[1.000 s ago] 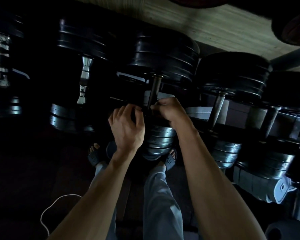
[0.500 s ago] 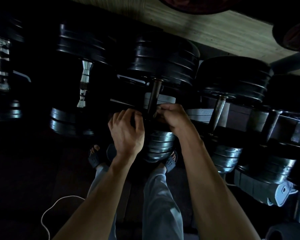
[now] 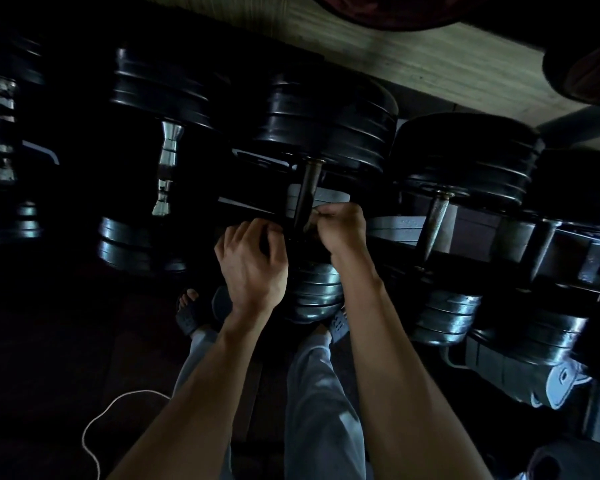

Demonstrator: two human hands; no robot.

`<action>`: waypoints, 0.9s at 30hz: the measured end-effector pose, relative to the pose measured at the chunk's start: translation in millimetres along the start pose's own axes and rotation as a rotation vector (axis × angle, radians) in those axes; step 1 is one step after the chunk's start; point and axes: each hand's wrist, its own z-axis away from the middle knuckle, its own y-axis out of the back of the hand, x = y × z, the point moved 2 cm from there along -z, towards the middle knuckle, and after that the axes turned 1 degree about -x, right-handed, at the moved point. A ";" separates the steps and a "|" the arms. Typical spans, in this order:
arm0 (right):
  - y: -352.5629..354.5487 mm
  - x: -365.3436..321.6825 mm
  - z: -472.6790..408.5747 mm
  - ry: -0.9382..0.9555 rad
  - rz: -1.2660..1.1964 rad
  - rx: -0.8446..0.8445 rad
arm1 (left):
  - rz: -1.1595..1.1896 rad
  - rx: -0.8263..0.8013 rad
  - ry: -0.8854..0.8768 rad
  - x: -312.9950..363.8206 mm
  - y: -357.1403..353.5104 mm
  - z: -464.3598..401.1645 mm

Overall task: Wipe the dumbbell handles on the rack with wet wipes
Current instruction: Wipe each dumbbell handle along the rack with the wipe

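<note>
A row of black plate dumbbells lies on a dark rack (image 3: 409, 237). The middle dumbbell's dark handle (image 3: 305, 192) runs up from between my hands to its far plates (image 3: 326, 123). My left hand (image 3: 253, 268) is at the left of the handle's near end, fingers curled towards it. My right hand (image 3: 343, 226) is at the right of the handle, fingers curled tight beside it. A wet wipe cannot be made out in the dim light. The near plates (image 3: 317, 292) sit just below my hands.
To the left, two dumbbells with shiny handles (image 3: 167, 171) (image 3: 2, 129). To the right, a dumbbell with a worn handle (image 3: 433, 226) and another further right. A rolled grey mat (image 3: 523, 379) lies low right. A white cord (image 3: 118, 407) loops on the dark floor by my feet.
Both hands stay at the near end of the middle handle, shifting only slightly. The view has dipped a little.
</note>
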 end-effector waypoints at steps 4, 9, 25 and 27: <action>1.9 6.8 3.5 -0.012 -0.173 0.007 | 0.002 -0.001 0.009 -0.4 0.2 0.7; 1.1 -0.8 10.4 -0.035 -0.243 -0.027 | 0.001 -0.004 0.005 0.0 0.1 0.3; -5.5 5.2 -4.6 -0.168 -0.267 -0.059 | 0.002 0.009 0.003 -0.9 -0.2 1.3; -3.6 6.2 -4.2 -0.148 -0.293 -0.135 | 0.002 0.006 0.002 -1.6 -0.7 1.0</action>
